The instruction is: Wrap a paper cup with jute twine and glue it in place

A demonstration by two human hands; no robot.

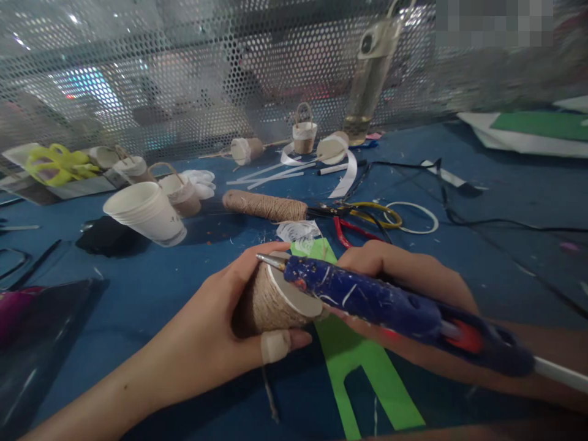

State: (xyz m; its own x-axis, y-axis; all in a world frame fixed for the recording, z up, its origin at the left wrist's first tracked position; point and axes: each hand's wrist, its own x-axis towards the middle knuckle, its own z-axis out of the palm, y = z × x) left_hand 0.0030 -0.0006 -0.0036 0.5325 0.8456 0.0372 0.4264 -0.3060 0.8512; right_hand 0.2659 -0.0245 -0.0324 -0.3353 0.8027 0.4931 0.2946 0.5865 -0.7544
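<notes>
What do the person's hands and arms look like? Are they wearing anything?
The left hand has a pale wrap around its thumb, perhaps a bandage. The left forearm is bare, with one tiny spot. The right hand is partly hidden, but no glove shows on it. No sleeves show on either arm.

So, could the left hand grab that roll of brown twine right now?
Probably not while it's full: the left hand is wrapped around the twine-covered cup. Otherwise the way looks free, since the twine roll lies just beyond, with only blue table visible between.
</notes>
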